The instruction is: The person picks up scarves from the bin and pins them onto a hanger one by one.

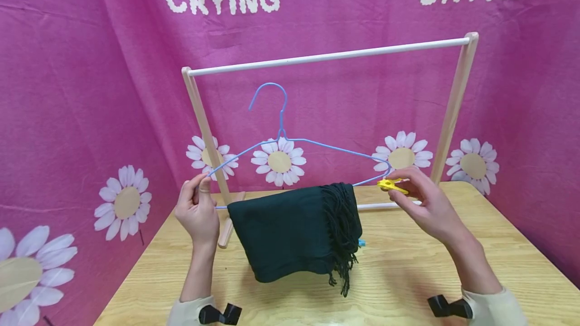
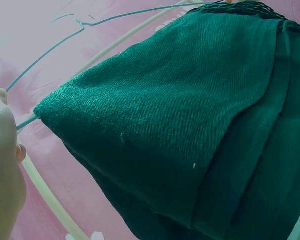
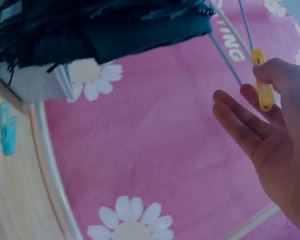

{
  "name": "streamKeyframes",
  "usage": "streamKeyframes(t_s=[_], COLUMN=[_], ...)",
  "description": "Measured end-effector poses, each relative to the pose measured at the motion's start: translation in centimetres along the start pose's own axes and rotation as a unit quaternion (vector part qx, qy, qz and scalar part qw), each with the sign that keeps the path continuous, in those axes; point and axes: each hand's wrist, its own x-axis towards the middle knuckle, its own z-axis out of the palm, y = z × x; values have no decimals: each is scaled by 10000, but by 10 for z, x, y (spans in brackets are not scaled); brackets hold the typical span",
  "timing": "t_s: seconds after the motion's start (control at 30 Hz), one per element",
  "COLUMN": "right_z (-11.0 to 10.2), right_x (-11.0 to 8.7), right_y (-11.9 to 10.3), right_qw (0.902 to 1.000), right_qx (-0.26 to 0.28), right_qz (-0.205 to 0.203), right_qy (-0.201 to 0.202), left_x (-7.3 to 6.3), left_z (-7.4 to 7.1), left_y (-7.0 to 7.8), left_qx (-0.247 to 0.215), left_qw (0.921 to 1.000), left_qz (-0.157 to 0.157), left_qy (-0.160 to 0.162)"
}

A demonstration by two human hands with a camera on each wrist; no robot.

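Observation:
A blue wire hanger (image 1: 333, 147) is held up in front of the rack, its hook pointing upward. My left hand (image 1: 198, 213) grips its left corner. Over the hanger's lower bar drapes a folded dark green scarf (image 1: 285, 235), its fringe hanging down on the right side. My right hand (image 1: 426, 202) pinches a yellow clothespin (image 3: 260, 75) between thumb and fingers, right at the hanger's right end. In the right wrist view the other fingers of that hand are extended away from the clothespin.
A rack with a white rail (image 1: 331, 57) and wooden posts stands on the wooden table (image 1: 389, 275) behind the hanger. A light blue clothespin (image 3: 7, 129) lies on the table, mostly behind the scarf in the head view. A pink flowered cloth (image 1: 326, 14) surrounds the table.

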Motion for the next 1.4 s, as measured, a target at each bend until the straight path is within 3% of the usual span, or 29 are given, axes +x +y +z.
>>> streamKeyframes(t_s=[0.17,0.3,0.7,0.83,0.97,1.2,1.4], right_z=[2,3,0,1,1,3,4], right_x=[3,5,9,11,12,8,11], right_y=[-16,-29,-49,-53,-56,-55,-51], right_qw=[9983,9967,9923,9829,9722,9896,9903], right_qx=[-239,-97,267,932,1476,774,-97], right_qz=[-342,-437,-912,-1331,-1585,-1019,-1172], right_qy=[399,677,798,866,885,654,737], left_x=[-2,-3,2,4,3,0,-1], left_z=[3,7,3,1,1,5,7], left_y=[4,8,29,31,31,32,31], left_qx=[-217,-344,-632,-853,-899,-874,-978], left_qw=[9997,9994,9975,9956,9956,9959,9943], left_qz=[-9,-2,-207,-213,-187,184,362], left_qy=[-68,-85,252,320,184,-158,-230])
